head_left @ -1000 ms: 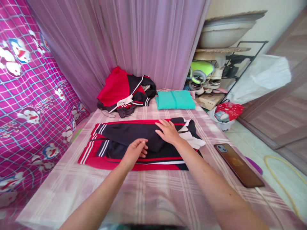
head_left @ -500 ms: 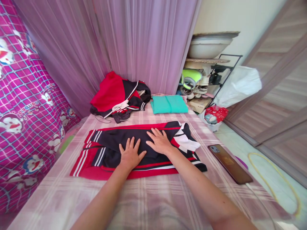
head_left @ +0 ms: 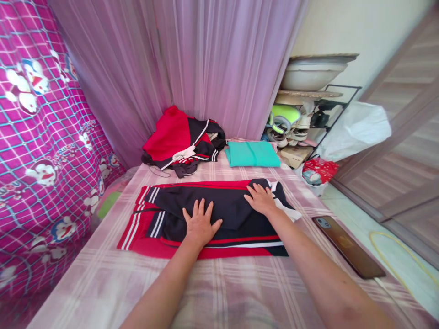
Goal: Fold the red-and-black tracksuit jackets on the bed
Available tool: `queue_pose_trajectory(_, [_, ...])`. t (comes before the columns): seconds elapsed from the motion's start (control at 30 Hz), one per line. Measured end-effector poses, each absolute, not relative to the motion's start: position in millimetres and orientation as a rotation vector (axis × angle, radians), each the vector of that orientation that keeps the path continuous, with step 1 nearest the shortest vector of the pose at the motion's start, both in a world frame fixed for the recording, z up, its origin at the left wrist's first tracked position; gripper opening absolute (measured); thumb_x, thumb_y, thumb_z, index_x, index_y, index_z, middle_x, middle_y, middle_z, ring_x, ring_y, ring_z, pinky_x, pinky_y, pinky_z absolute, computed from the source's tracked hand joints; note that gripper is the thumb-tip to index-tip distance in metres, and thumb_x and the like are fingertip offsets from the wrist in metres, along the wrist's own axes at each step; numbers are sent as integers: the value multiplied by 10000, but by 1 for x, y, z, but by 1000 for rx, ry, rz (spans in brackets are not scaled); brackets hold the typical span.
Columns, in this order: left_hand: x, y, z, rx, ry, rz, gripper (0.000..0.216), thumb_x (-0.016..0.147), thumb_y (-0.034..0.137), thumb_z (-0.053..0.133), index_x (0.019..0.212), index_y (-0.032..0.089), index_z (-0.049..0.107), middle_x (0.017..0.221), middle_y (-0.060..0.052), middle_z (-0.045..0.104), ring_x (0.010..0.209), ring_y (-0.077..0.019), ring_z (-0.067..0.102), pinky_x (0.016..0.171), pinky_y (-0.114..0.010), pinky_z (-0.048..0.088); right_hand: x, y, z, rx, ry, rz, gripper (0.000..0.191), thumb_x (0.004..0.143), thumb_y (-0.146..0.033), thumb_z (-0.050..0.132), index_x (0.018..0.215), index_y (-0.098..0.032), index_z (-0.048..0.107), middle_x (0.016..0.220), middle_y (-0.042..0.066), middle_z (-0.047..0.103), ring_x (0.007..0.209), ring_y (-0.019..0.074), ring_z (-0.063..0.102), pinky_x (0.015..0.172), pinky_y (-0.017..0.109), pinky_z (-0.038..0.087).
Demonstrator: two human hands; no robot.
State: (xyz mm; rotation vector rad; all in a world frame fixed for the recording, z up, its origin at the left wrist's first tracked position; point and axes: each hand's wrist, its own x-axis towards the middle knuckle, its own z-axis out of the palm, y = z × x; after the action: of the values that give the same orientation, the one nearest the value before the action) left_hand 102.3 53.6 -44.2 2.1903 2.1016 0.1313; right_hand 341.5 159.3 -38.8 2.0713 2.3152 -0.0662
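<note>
Since half a second ago your right hand (head_left: 261, 200) has slid outward along the folded tracksuit jacket (head_left: 209, 214), from beside the left hand toward the collar end; your left hand (head_left: 200, 224) has stayed near the middle. Judged from this, the smoothing pass is spreading the cloth flat, and the jacket is not yet folded further. Neither hand grips anything: both lie released, palms down and fingers spread, pressing on the dark panel.

The jacket lies lengthwise across the checked bed cover (head_left: 219, 283), striped cuffs at the left, white lining showing at the right end.

Count on the bed:
- one jacket under your hands;
- one loose heap of red and dark clothing (head_left: 183, 139) at the far edge (how many garments it holds I cannot tell);
- one folded teal garment (head_left: 252, 153) just beside that heap;
- one phone (head_left: 348, 246), face down near the right edge, apart from the jacket.
</note>
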Motion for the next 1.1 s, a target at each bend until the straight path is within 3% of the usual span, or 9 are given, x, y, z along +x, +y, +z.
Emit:
queue_pose_trajectory(0.27, [102, 52, -38, 2125, 2053, 126, 676, 943, 624, 315, 1538, 302, 306, 1638, -82, 225, 1509, -352, 149, 1127, -754, 96, 274, 130, -48, 1995, 2537, -146, 555, 1017, -480, 231, 1511, -282, 389, 1613, 71, 303, 1486, 245, 233, 1178, 536, 180])
queue_pose_trajectory(0.5, [66, 81, -13, 2196, 2115, 210, 610, 991, 527, 235, 1467, 216, 454, 1566, -74, 399, 1475, -281, 281, 1204, -594, 147, 274, 125, -44, 1992, 2482, -167, 558, 1021, -471, 215, 1512, -273, 389, 1617, 70, 291, 1489, 237, 232, 1182, 520, 181])
queue_pose_trajectory(0.73, [-20, 101, -26, 2051, 2441, 59, 665, 952, 592, 303, 1489, 219, 423, 1576, -128, 371, 1470, -352, 266, 1165, -645, 164, 263, 122, -30, 2053, 2392, -279, 560, 1015, -458, 225, 1509, -260, 397, 1619, 84, 285, 1489, 248, 229, 1179, 539, 171])
queue_pose_trajectory(0.9, [-21, 100, -34, 2025, 2454, 71, 678, 943, 611, 300, 1496, 235, 410, 1588, -123, 351, 1476, -340, 255, 1173, -644, 131, 209, 114, -20, 2041, 2560, -307, 590, 1008, -500, 244, 1546, -269, 310, 1643, 89, 213, 1508, 254, 161, 1187, 550, 118])
queue_pose_trajectory(1.1, [-21, 99, -33, 2031, 2454, 121, 702, 944, 613, 300, 1536, 238, 324, 1583, -135, 356, 1472, -352, 261, 1162, -659, 139, 191, 104, -34, 1847, 2632, -353, 607, 994, -550, 263, 1537, -288, 335, 1630, 91, 252, 1501, 278, 182, 1188, 560, 74])
